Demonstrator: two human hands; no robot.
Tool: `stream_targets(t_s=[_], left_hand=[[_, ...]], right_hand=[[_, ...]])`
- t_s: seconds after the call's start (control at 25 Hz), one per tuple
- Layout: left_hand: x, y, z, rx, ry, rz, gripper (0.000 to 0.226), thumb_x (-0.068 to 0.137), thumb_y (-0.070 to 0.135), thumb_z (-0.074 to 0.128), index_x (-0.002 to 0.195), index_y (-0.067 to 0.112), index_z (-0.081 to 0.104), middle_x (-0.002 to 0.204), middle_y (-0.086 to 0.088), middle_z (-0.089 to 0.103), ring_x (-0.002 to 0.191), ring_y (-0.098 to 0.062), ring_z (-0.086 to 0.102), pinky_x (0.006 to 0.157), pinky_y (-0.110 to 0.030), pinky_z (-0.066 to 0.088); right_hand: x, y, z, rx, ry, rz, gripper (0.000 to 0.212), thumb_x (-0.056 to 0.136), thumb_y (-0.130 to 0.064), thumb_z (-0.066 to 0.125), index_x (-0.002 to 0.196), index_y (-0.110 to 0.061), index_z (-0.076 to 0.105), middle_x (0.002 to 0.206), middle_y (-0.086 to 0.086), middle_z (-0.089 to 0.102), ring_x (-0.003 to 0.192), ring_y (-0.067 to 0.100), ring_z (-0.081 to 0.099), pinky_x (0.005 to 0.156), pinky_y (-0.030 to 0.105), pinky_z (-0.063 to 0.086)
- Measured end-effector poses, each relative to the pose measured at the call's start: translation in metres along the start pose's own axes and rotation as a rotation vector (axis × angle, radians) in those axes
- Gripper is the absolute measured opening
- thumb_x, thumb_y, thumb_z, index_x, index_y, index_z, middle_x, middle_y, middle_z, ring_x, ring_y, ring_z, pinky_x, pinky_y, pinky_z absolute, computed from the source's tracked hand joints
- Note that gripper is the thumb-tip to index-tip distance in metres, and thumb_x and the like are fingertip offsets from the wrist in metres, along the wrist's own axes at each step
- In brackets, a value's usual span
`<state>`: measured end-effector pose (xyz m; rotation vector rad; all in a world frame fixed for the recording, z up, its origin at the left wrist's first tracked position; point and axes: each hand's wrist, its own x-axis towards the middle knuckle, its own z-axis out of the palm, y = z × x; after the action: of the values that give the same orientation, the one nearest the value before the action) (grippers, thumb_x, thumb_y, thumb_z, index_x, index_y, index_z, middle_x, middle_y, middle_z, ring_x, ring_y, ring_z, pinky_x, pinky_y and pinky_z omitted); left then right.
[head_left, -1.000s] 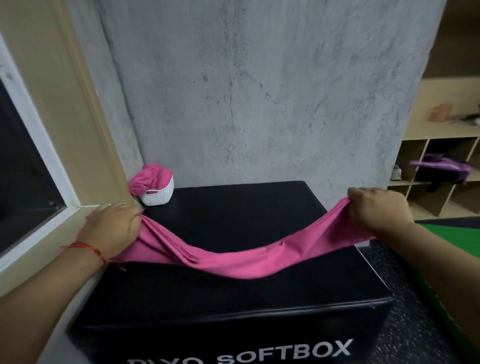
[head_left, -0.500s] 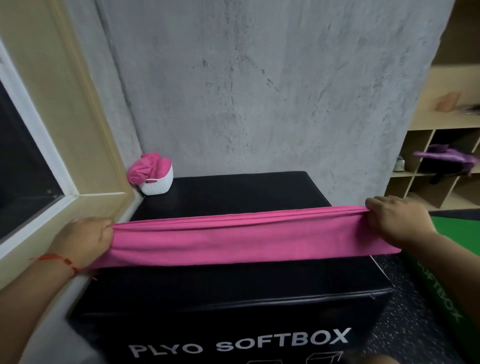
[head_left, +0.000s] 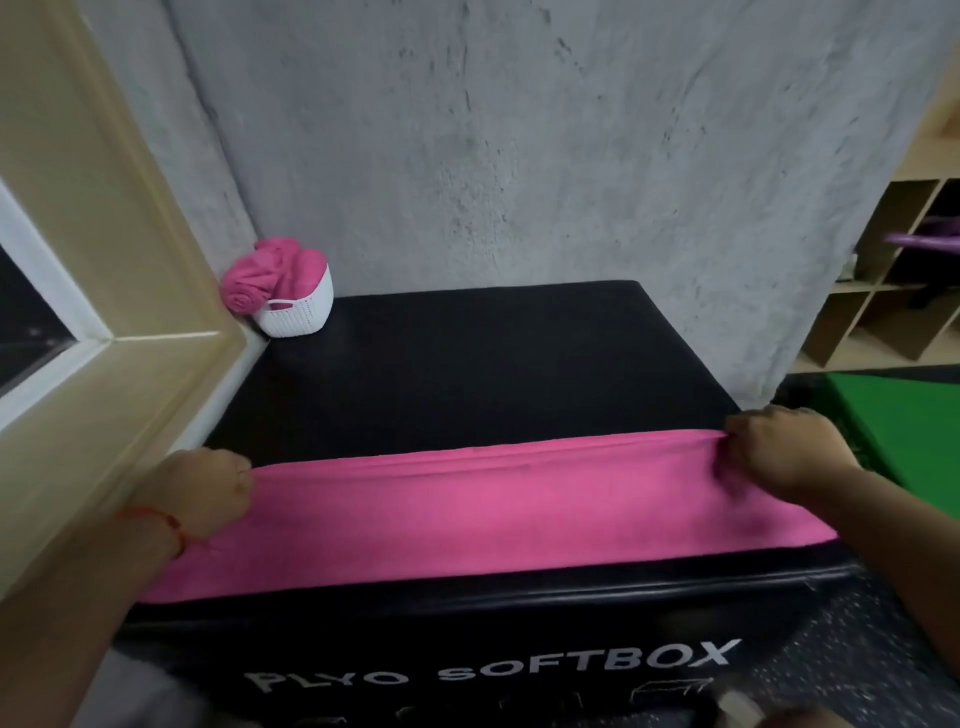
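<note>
A pink towel (head_left: 483, 514) lies stretched in a long folded band across the front of a black soft box (head_left: 467, 374). My left hand (head_left: 202, 493) grips the towel's left end near the box's left edge. At the right edge my right hand (head_left: 779, 452) pinches the towel's far right corner. The band lies flat on the box top, reaching close to its front edge.
A small white basket (head_left: 301, 312) holding rolled pink towels (head_left: 270, 275) sits at the box's back left corner against the grey concrete wall. A beige window frame (head_left: 104, 291) runs along the left. Wooden cubby shelves (head_left: 883, 291) and a green mat (head_left: 904, 421) are at the right.
The towel sagged between my hands a second ago; I pulled it taut, then lowered it flat onto the box top. Both hands moved down and nearer the front.
</note>
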<state>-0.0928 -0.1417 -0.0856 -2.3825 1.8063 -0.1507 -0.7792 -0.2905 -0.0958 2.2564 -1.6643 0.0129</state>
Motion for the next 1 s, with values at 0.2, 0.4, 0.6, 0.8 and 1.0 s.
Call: stream_targets(t_s=[0.2, 0.4, 0.6, 0.8, 1.0], left_hand=[[0.071, 0.018, 0.018, 0.029, -0.202, -0.106, 0.032, 0.102, 0.036, 0.037, 0.089, 0.032, 0.066, 0.113, 0.004, 0.070, 0.104, -0.018, 0.064, 0.100, -0.036, 0.048], [0.087, 0.067, 0.044, -0.148, 0.041, -0.280, 0.030, 0.101, 0.032, 0.041, 0.123, 0.021, 0.060, 0.132, -0.008, 0.058, 0.123, -0.033, 0.052, 0.106, -0.052, 0.041], [0.020, 0.236, 0.040, -0.387, 0.318, 0.342, 0.052, 0.100, 0.034, 0.033, 0.143, 0.018, 0.057, 0.151, 0.000, 0.055, 0.145, -0.025, 0.044, 0.117, -0.057, 0.037], [0.018, 0.265, 0.047, -0.332, 0.000, 0.330, 0.060, 0.109, 0.046, 0.019, 0.166, 0.036, 0.004, 0.172, 0.020, 0.000, 0.159, -0.006, -0.004, 0.130, -0.043, 0.001], [0.039, 0.201, 0.062, -0.267, -0.008, 0.238, 0.067, 0.099, 0.060, 0.004, 0.164, 0.045, -0.002, 0.172, 0.023, -0.001, 0.160, -0.007, -0.002, 0.128, -0.047, 0.007]], right_hand=[[0.057, -0.020, 0.032, -0.120, -0.055, 0.048, 0.024, 0.095, -0.048, 0.048, 0.092, -0.030, 0.064, 0.102, -0.007, 0.073, 0.100, 0.022, 0.069, 0.083, 0.037, 0.047], [0.076, -0.064, 0.055, 0.038, 0.081, 0.254, 0.043, 0.086, -0.035, 0.044, 0.121, -0.017, 0.061, 0.121, 0.013, 0.062, 0.120, 0.038, 0.052, 0.105, 0.060, 0.035], [0.046, -0.230, 0.021, 0.538, 0.078, -0.202, 0.052, 0.101, -0.039, 0.039, 0.144, -0.018, 0.059, 0.149, 0.008, 0.056, 0.136, 0.033, 0.052, 0.113, 0.051, 0.043], [0.041, -0.273, 0.023, 0.426, -0.234, -0.274, 0.072, 0.105, -0.061, 0.009, 0.170, -0.031, 0.003, 0.178, -0.006, -0.006, 0.164, 0.016, -0.006, 0.132, 0.046, 0.001], [0.039, -0.199, 0.042, 0.384, -0.238, -0.212, 0.074, 0.101, -0.078, 0.012, 0.166, -0.048, -0.006, 0.175, -0.016, -0.013, 0.163, 0.011, -0.011, 0.132, 0.045, -0.003]])
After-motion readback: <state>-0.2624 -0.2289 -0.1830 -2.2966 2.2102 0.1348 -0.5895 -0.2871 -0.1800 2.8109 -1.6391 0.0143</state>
